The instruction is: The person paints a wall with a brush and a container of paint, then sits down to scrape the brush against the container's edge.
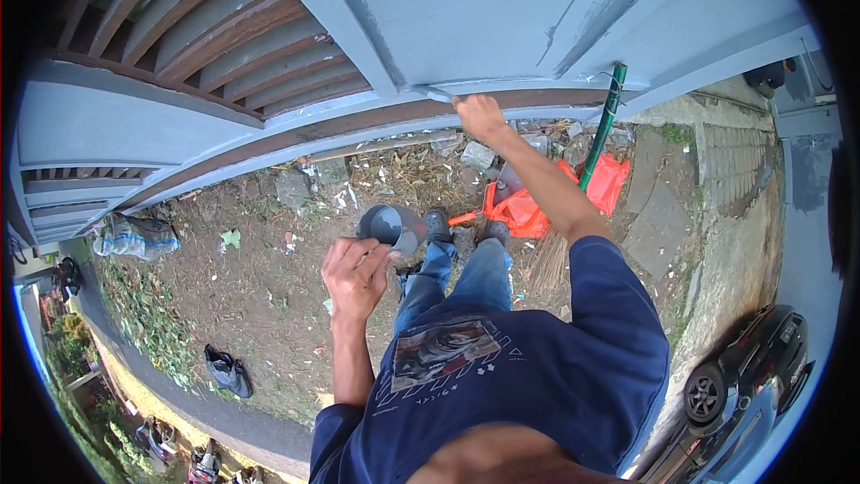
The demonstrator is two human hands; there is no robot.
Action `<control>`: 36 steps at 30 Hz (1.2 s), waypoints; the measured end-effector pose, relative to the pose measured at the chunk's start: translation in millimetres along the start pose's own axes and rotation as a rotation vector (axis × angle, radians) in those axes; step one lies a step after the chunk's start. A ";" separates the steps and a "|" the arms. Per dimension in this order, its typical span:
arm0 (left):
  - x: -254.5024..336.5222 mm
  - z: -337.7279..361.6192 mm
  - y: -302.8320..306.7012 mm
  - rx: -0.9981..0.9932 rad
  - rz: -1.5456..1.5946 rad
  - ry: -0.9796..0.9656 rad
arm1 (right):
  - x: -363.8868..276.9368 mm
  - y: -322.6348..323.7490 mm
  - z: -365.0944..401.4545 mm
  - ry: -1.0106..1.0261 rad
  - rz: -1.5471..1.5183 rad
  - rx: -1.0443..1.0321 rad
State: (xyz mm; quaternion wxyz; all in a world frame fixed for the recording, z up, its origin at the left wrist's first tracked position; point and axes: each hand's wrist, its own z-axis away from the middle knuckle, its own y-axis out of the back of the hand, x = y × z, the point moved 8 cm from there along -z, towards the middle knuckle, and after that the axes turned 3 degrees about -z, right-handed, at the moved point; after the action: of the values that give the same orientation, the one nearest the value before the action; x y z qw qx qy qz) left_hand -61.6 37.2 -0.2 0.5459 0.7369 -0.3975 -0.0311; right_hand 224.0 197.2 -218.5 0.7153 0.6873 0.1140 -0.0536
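Observation:
My left hand (356, 276) is closed around a small round pot (414, 229) with grey-blue paint inside, held tilted in front of my legs. Up at the gate, my right hand (481, 116) grips a paintbrush (434, 92), its handle mostly covered by my fingers. The brush's paint-covered end touches the lower rail of the large blue-grey gate (466, 18), near the foot of an upright bar. Below that rail runs a brown unpainted strip (349, 125). Darker wet-looking patches show on the panel above.
Orange-red plastic (524, 213) lies by my feet, beside a broom with a green handle (602, 130). Stones and litter cover the dirt (260, 269). A clear plastic bag (136, 237) and a dark bag (227, 371) lie left. A black car (743, 385) stands right.

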 end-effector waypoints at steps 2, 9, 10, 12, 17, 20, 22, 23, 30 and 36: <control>-2.4 5.0 2.5 0.001 -0.018 0.017 | 4.1 -14.8 -14.0 0.024 0.084 0.000; -15.0 13.5 8.8 -0.002 -0.048 0.062 | 47.8 20.7 13.9 -0.076 0.157 0.048; -16.9 14.3 9.0 -0.004 -0.049 0.065 | 46.7 25.8 19.7 -0.095 0.169 0.038; -20.4 16.9 11.9 0.017 -0.031 0.066 | 31.3 28.0 25.7 -0.120 0.171 0.031; -23.4 17.4 24.5 0.035 -0.026 0.068 | -46.2 25.6 -18.0 -0.134 0.036 0.021; -25.7 17.6 34.5 0.051 -0.054 0.085 | -88.1 -3.2 -54.2 -0.059 -0.017 0.009; -31.0 18.8 40.5 0.057 -0.062 0.104 | -106.6 -9.0 -61.6 -0.050 -0.032 -0.017; -33.3 19.6 43.3 0.067 -0.072 0.110 | -110.8 -10.4 -60.3 -0.052 -0.029 -0.011; -38.8 14.5 37.4 0.060 -0.089 0.086 | -70.9 -14.0 -33.0 -0.067 -0.046 -0.039; -22.4 0.8 20.9 0.062 -0.038 0.031 | 31.9 5.5 6.4 -0.051 0.121 0.140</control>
State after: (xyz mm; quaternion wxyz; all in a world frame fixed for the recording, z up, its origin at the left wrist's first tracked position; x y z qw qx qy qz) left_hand -88.8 48.6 8.1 0.5284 0.7611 -0.3756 -0.0175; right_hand 256.7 193.6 -220.5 0.6701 0.7397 0.0499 -0.0358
